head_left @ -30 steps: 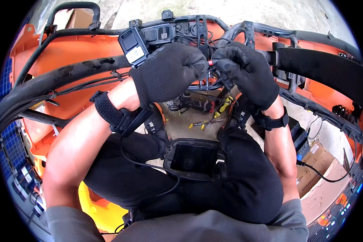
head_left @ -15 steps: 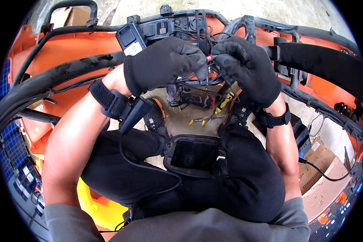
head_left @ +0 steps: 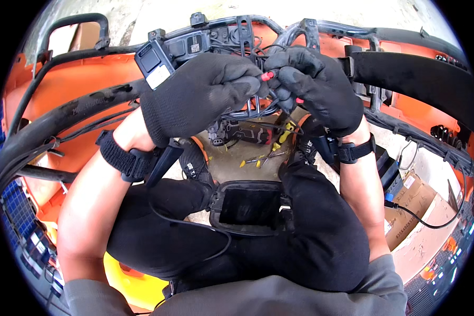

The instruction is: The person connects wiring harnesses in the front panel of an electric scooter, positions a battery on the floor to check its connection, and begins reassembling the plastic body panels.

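Note:
Both my hands wear black gloves and meet over a bundle of black cables (head_left: 255, 111) on a vehicle's black tube frame (head_left: 334, 29). My left hand (head_left: 205, 89) is closed, its thumb and fingertips pinching a small red connector-like piece (head_left: 268, 76). Right beside that piece, my right hand (head_left: 321, 89) has its fingers curled and pressed together; what they grip is mostly hidden. A second red bit (head_left: 299, 100) peeks out under the right-hand fingers. Beyond my left hand, a black box with a white label (head_left: 155, 66) is fixed to the frame.
Orange body panels (head_left: 84, 79) lie around the frame. Below my hands, a power tool (head_left: 242, 132), a yellow-handled tool (head_left: 285, 131) and several small tools (head_left: 260, 159) are on the floor. A black case (head_left: 250, 208) sits between my legs; a cardboard box (head_left: 413, 205) stands right.
The view has shifted, so the frame appears further left. My fingers have moved slightly apart, and more of the red piece shows. A second red bit has appeared under my right hand.

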Motion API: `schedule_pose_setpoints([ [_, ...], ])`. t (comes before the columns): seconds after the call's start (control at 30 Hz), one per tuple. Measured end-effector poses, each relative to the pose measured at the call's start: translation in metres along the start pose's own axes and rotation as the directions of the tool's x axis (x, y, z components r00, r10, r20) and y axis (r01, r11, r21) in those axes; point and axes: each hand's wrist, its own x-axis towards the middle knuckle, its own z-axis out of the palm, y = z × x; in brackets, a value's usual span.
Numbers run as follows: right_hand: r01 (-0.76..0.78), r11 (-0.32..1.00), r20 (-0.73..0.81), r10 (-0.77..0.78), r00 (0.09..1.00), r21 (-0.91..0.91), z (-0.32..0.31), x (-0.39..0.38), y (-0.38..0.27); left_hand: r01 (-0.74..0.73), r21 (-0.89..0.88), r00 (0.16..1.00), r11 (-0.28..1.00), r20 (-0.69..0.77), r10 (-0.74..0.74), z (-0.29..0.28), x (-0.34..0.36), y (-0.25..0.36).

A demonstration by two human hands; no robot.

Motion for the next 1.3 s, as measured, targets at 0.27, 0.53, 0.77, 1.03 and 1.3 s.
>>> schedule_pose_setpoints([
  [0.27,0.041,0.998,-0.017,-0.041,0.999,0.042,0.003,0.002,0.006,-0.07,0.022,0.993,0.997,-0.095,0.071,0.006,-0.002,-0.002],
  [0.53,0.027,0.995,-0.008,-0.026,1.0,0.095,-0.001,0.0,0.008,-0.119,0.064,0.982,0.991,-0.138,0.127,0.01,-0.001,-0.005],
  [0.77,0.03,0.996,-0.008,-0.029,1.0,0.088,-0.001,0.002,0.01,-0.098,0.088,0.986,0.991,-0.13,0.109,0.007,-0.003,0.002],
  [1.03,0.039,0.995,-0.028,-0.036,0.999,0.09,0.001,0.002,0.011,-0.048,0.082,0.991,0.995,-0.119,0.058,0.006,-0.003,0.0],
  [1.3,0.074,0.994,-0.022,-0.073,0.997,0.077,0.0,0.004,0.012,-0.068,0.099,0.987,0.993,-0.136,0.081,0.007,-0.003,-0.002],
])
